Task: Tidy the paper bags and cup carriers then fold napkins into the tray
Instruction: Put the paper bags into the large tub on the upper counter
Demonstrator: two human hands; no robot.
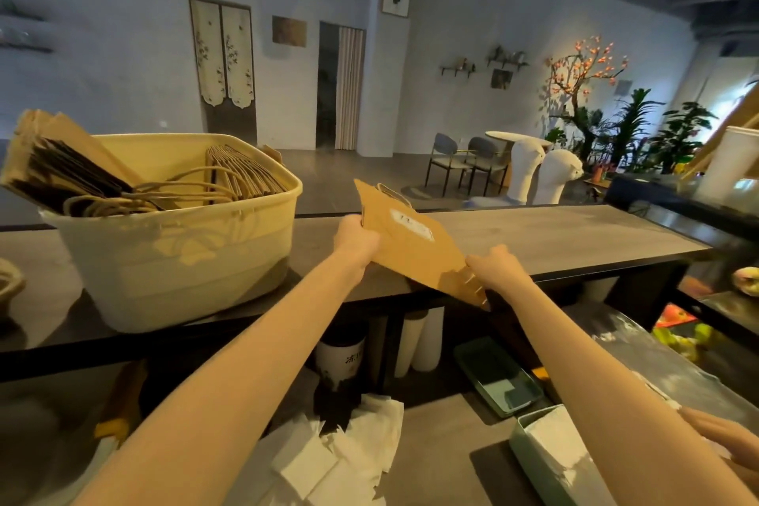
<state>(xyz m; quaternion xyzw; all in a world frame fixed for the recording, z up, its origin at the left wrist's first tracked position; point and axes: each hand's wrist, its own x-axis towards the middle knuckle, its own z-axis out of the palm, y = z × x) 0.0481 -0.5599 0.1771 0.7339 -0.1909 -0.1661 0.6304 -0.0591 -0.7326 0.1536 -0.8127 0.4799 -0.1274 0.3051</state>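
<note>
Two hands are clamped on one flat brown paper bag (410, 242), held tilted above the tabletop (554, 230): my left hand (355, 238) grips its upper left edge, my right hand (495, 265) pinches the lower right corner. The cream bin (176, 259) stands well to the left, already holding upright bags with looped handles and dark carriers leaning out over its left rim. Loose napkins (336, 460) lie on the lower shelf below, with the green tray (497, 378) to their right. I judge the risks to be creasing the bag or snagging its twine handle on the tangled loops on the way in. The bag's white label is too blurred to read; a cup (341, 357) under the tabletop carries dark characters I cannot make out.
</note>
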